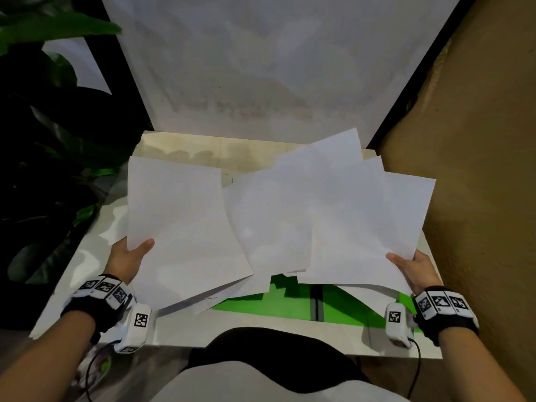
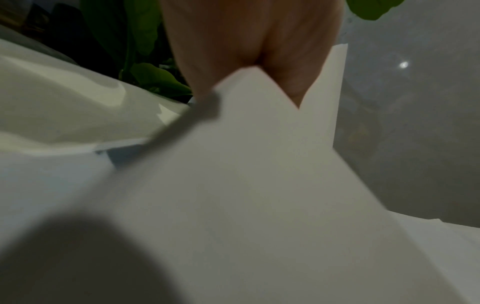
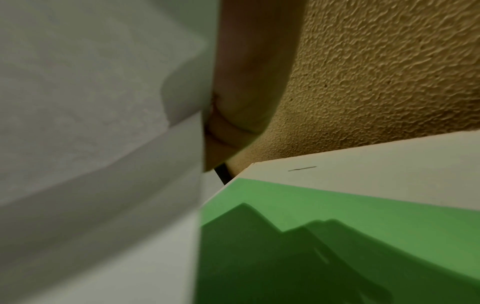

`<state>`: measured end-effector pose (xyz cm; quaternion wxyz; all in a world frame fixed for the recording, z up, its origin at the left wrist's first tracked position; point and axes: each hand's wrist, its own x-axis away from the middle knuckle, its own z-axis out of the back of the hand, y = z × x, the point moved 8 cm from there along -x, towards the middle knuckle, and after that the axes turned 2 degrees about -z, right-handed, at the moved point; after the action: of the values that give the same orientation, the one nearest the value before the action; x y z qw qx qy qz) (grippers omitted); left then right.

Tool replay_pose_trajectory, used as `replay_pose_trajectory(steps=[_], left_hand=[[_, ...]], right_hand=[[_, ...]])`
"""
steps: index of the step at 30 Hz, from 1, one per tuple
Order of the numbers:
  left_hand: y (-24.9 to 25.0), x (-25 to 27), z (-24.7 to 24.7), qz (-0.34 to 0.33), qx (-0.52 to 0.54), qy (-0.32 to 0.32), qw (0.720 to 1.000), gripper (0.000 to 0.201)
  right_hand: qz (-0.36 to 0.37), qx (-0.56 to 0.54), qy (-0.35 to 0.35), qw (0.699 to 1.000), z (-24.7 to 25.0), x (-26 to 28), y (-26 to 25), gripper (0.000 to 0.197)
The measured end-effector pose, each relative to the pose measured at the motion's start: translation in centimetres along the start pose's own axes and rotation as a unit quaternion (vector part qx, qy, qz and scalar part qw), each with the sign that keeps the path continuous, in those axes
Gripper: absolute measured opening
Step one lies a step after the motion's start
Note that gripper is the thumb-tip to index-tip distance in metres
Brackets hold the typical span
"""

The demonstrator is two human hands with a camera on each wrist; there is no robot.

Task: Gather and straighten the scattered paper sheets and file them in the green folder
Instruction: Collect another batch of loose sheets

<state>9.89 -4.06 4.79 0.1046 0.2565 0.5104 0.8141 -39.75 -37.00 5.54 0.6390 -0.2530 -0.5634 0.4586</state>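
Several white paper sheets point(image 1: 278, 216) are fanned out unevenly and held up above the table. My left hand point(image 1: 130, 256) pinches the left sheets point(image 2: 254, 164) at their near left corner, thumb on top. At the near right edge, my right hand point(image 1: 412, 268) pinches the right sheets point(image 3: 91, 123) the same way. The green folder point(image 1: 290, 306) lies open on the table under the sheets, near the front edge; only its near strip shows. In the right wrist view the green folder point(image 3: 337, 216) lies below my hand, crossed by the papers' shadow.
The small white table point(image 1: 87, 274) stands between a dark leafy plant point(image 1: 43, 140) on the left and a rough tan wall point(image 1: 478, 169) on the right. A white panel point(image 1: 261, 68) rises behind it. My lap is at the front edge.
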Motion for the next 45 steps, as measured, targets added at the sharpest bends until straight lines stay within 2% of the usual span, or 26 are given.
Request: replay_pose_trajectory(steps=[4,9,13,14,17,25,29,33,36,38,40,42,45], left_hand=[[-0.4,0.5,-1.5,0.004,-0.005,0.007,1.0,0.034],[-0.5,1.3,-2.8,0.01,0.005,0.024,1.0,0.037],[-0.7,1.6,-3.5,0.014,-0.006,0.013,1.0,0.047],[-0.5,1.8,-3.6,0.011,-0.01,0.008,1.0,0.048],[0.3,2.0,-4.0,-0.004,-0.033,0.001,0.999,0.042],[2.2,2.2,-3.9,-0.036,-0.039,-0.019,0.998,0.035],[1.7,2.4,-4.4,-0.026,-0.044,-0.032,0.998,0.036],[0.4,2.8,-4.8,-0.007,-0.033,-0.034,0.999,0.035],[0.1,3.2,-5.0,0.004,-0.029,-0.026,0.999,0.038],[0.7,3.6,-5.4,0.0,-0.024,-0.02,1.0,0.041],[1.8,3.9,-6.1,-0.009,-0.009,-0.028,1.0,0.04],[2.9,4.3,-7.1,-0.014,0.02,-0.055,0.998,0.037],[4.7,5.1,-9.0,-0.01,0.07,-0.098,0.993,0.034]], right_hand=[[0.025,-0.016,0.008,1.0,1.9,-0.2,-1.1,0.019],[0.031,-0.032,0.005,0.999,2.5,-0.8,-1.8,0.036],[0.027,-0.024,-0.009,0.999,1.7,-1.0,-1.2,0.023],[0.024,-0.02,-0.011,0.999,1.5,-1.0,-0.9,0.026],[0.011,-0.004,-0.016,1.0,1.0,-0.9,0.0,0.039],[-0.005,0.05,-0.029,0.998,-0.5,-0.5,1.1,0.039],[0.012,0.025,0.022,0.999,1.8,-0.8,-0.5,0.04],[0.064,0.008,0.07,0.995,4.8,-0.3,-3.6,0.036],[0.092,-0.025,0.084,0.992,6.3,0.1,-5.4,0.019],[0.094,-0.052,0.079,0.991,6.5,0.6,-6.1,0.013],[0.094,-0.077,0.059,0.991,5.7,1.0,-6.5,0.019],[0.094,-0.076,0.025,0.992,3.7,1.1,-6.2,0.032],[0.086,-0.041,-0.049,0.994,-1.0,1.5,-4.6,0.031]])
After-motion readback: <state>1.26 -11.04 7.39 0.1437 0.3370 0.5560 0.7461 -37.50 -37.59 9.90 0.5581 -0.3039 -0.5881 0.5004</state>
